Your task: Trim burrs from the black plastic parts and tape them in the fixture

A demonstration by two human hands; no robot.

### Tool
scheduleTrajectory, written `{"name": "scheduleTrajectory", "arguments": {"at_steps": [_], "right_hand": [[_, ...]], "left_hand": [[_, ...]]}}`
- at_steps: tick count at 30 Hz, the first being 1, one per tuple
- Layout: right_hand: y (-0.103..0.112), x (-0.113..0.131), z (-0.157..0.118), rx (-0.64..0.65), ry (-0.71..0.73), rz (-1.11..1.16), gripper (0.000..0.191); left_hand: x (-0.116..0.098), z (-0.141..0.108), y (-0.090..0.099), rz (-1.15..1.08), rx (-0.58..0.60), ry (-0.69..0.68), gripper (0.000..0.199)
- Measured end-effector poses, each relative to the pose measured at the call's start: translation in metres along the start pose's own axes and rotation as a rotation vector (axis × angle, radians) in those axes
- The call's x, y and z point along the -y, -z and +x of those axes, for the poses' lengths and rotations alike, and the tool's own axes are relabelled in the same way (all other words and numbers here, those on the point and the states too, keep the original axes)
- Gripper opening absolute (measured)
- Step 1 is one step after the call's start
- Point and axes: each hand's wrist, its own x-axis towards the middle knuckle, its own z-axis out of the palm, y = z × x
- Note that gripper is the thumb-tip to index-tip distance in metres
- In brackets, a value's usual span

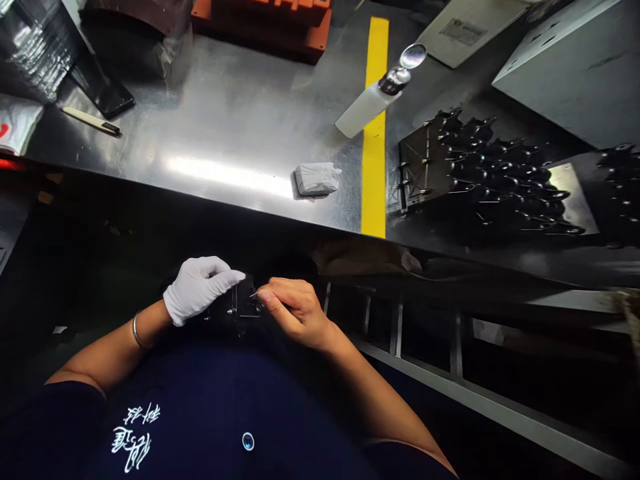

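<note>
My left hand [203, 287], in a white glove, is closed on a small black part [245, 305] held low in front of my body. Bright metal bits and thin edges glint on that part, but its dark shape blends into the shadow. My right hand [297, 310] is bare, with thumb and forefinger pinched on a thin, light-coloured pin-like piece [253, 295]. The tip of this piece points left, at the black part; whether it touches cannot be made out.
Beyond my hands runs the metal table [240, 120]. On it are a wrapped white block [316, 180], a white bottle [367, 110], yellow tape [376, 160], several black parts [505, 167], an orange bin [270, 27] and a cream-handled tool [90, 121]. A metal frame [455, 380] stands at right.
</note>
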Motion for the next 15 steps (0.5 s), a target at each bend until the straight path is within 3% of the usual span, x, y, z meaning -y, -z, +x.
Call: {"name": "scheduleTrajectory", "arguments": {"at_steps": [4, 6, 10, 15], "right_hand": [[0.0085, -0.0002, -0.0002, 0.127, -0.002, 0.181, 0.031], [0.0114, -0.0001, 0.0001, 0.132, 0.004, 0.271, 0.033], [0.0097, 0.0007, 0.0018, -0.019, 0.032, 0.086, 0.026], [0.0042, 0.0016, 0.0045, -0.066, 0.091, -0.054, 0.024]], "left_hand": [[-0.0036, 0.001, -0.0004, -0.007, 0.061, 0.006, 0.04], [-0.0023, 0.002, -0.0001, -0.021, 0.057, -0.007, 0.041], [0.0034, 0.0046, 0.0019, -0.026, -0.022, -0.013, 0.043], [0.0049, 0.0047, 0.0026, 0.0, -0.019, -0.01, 0.042]]}}
